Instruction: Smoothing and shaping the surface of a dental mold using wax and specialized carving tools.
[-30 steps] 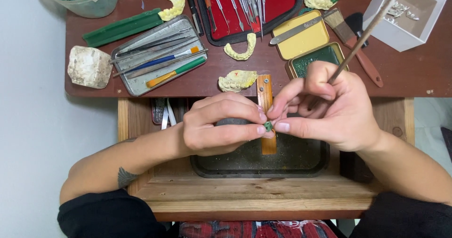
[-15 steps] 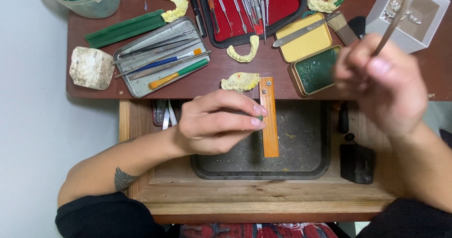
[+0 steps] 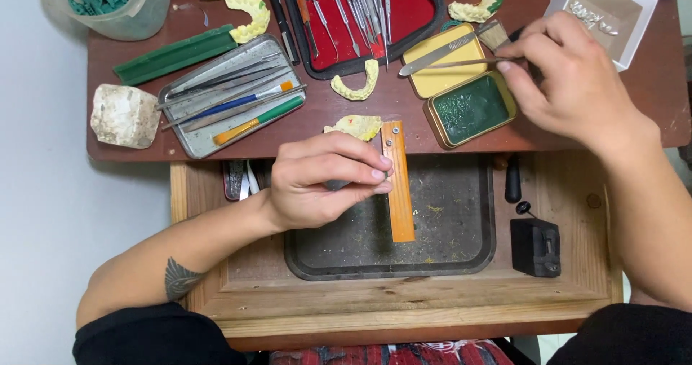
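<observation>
My left hand [image 3: 328, 181] is closed around a small dark piece, pinched between thumb and fingertips, resting against an orange wooden peg [image 3: 398, 181] that juts over a dark tray [image 3: 461, 257]. My right hand [image 3: 569, 76] is up at the desk's right, holding a thin metal tool [image 3: 450, 63] whose tip lies across an open yellow tin [image 3: 443, 66]. Beside it sits the tin's other half, filled with green wax [image 3: 470, 107]. A yellow dental cast [image 3: 355, 126] lies just above my left hand.
A red case of metal instruments [image 3: 360, 11], a grey tin of brushes and tools [image 3: 231, 98], a green bar [image 3: 175, 53], a white stone block [image 3: 124, 115], a tub of green chips [image 3: 108, 1], a white box [image 3: 602, 15], more casts [image 3: 355, 85], and a black block [image 3: 535, 246].
My right hand left the left hand, swung up and right with its tool, and now sits over the yellow tin. My left hand stayed at the peg.
</observation>
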